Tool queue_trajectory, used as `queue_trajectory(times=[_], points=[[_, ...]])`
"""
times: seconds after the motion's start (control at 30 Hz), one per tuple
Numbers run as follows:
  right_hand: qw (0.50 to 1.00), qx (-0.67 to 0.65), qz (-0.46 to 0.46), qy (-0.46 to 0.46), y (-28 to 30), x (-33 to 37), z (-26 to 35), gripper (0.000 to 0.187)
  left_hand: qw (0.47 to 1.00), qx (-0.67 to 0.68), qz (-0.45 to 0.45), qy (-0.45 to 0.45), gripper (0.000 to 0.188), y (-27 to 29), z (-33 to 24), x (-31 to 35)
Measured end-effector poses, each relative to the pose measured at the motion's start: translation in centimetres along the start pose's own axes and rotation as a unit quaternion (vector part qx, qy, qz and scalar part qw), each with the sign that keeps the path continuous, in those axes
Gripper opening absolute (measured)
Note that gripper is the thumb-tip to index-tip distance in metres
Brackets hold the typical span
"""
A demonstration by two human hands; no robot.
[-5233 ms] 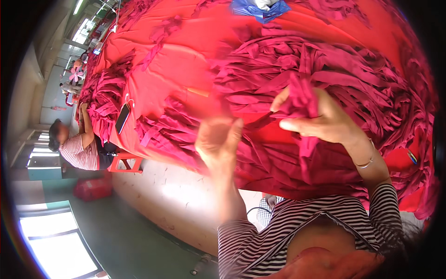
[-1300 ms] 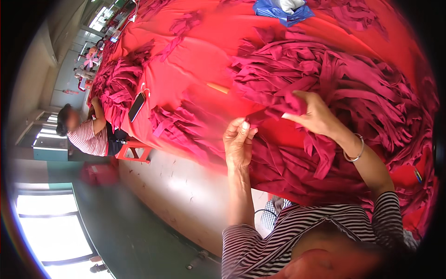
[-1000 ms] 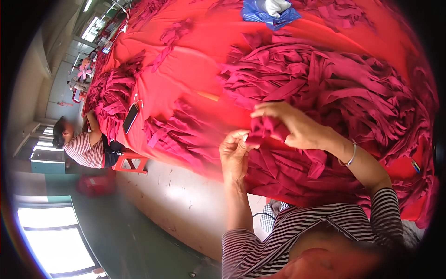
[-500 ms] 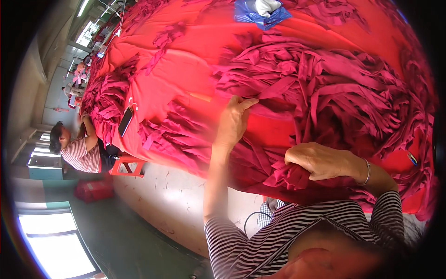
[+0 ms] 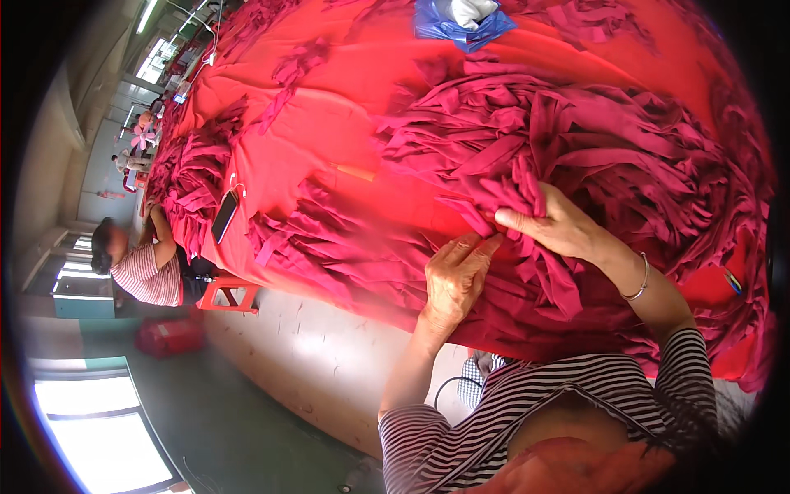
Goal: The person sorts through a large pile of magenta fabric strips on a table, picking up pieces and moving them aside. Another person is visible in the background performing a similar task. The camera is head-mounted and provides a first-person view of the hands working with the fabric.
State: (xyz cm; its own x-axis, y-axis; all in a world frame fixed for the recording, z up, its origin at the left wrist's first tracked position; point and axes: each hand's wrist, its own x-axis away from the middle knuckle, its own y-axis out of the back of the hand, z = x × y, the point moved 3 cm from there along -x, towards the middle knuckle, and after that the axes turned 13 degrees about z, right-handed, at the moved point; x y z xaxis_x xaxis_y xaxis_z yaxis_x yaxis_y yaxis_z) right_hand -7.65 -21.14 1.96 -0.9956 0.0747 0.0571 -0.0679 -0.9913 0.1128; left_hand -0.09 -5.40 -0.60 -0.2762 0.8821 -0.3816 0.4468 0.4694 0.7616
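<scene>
My right hand (image 5: 564, 226) grips a bunch of dark pink fabric strips (image 5: 518, 191), thumb on top, with loose ends hanging below it. Close beside it on the left, my left hand (image 5: 457, 278) has its fingers pinched together at the end of a single fabric strip (image 5: 467, 216), which slants up and to the left. The fingertips partly hide that end. Beyond both hands lies a big tangled heap of the same strips (image 5: 634, 156). More strips (image 5: 337, 247) are spread to the left of my left hand.
A red cloth (image 5: 329, 123) covers the large table. On it are a phone (image 5: 224, 216), a blue plastic bag (image 5: 461, 25) with something white, and a small cutter-like tool (image 5: 732, 281). At the left another person (image 5: 148, 267) sits by a red stool (image 5: 229, 295).
My right hand has lifted the bunch of strips up and away from the table's near edge. My left hand has come down and right, close to it.
</scene>
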Motion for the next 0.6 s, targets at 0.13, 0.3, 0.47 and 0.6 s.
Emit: queue_trajectory(times=[0.13, 0.3, 0.47, 0.6], points=[[0.991, 0.072, 0.068, 0.09, -0.9, 0.9, -0.1, 0.054, 0.987, 0.081, 0.129, 0.049, 0.026, -1.4, -0.9, 0.8], [0.963, -0.237, 0.008, -0.124, 2.4, 4.5, -0.1, 0.074, 0.951, 0.26, 0.164, 0.005, 0.02, 0.2, -1.8, -1.6], [0.924, -0.347, 0.013, 0.162, 9.8, 13.1, -0.1, 0.06, 0.988, 0.0, 0.087, 0.131, 0.022, 3.0, 5.7, -5.2], [0.925, -0.207, 0.024, 0.317, 14.3, 19.2, 3.7, 0.058, 0.994, 0.007, 0.071, 0.085, 0.021, 0.6, 9.2, -8.2]])
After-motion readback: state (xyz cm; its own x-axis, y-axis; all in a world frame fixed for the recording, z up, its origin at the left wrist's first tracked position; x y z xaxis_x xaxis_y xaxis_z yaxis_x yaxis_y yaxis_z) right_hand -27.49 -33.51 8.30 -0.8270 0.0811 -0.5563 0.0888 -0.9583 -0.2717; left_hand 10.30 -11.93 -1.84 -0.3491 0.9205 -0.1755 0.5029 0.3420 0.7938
